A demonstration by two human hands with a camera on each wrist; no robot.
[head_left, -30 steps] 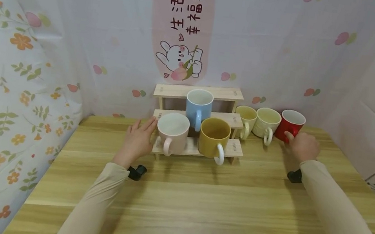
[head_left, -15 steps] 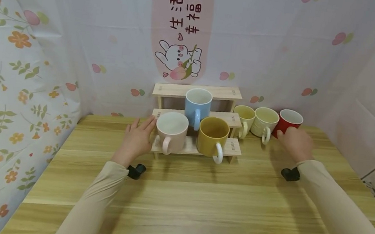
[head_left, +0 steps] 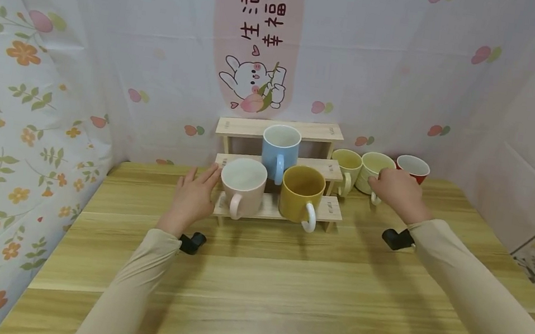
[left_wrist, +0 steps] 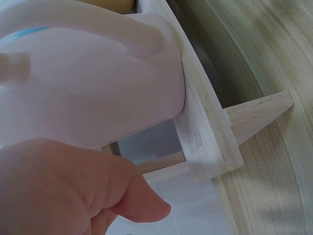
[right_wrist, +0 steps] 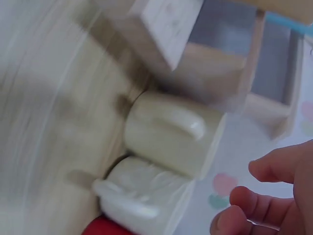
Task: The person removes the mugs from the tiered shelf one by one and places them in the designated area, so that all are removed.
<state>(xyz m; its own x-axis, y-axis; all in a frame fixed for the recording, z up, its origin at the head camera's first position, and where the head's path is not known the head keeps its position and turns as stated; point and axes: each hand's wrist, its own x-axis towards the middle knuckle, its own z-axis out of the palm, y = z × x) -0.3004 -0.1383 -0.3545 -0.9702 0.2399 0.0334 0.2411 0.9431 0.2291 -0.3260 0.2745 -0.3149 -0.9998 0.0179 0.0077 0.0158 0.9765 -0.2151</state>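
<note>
My left hand (head_left: 190, 202) rests with extended fingers at the left end of a three-tier wooden shelf (head_left: 330, 209), beside a pink mug (head_left: 250, 201) on the lowest tier. In the left wrist view the thumb (left_wrist: 142, 200) lies just below that mug's side. Over the mugs at the right hovers my right hand (head_left: 398, 191), empty, with thumb and fingers apart in the right wrist view. Under it stand a pale yellow mug (right_wrist: 166, 129), a cream mug with a raised pattern (right_wrist: 142, 193) and a red mug (right_wrist: 105, 228), the last partly hidden by the hand in the head view.
A blue mug (head_left: 279, 151) stands on the middle tier and a mustard mug with a white handle (head_left: 295, 202) on the lowest. Behind the shelf hangs a printed white cloth (head_left: 169, 64). The wooden table (head_left: 256, 290) stretches toward me.
My right hand has left the red mug's handle and moved left over the cream mug. The left hand has stayed at the shelf, and the mugs stand where they were.
</note>
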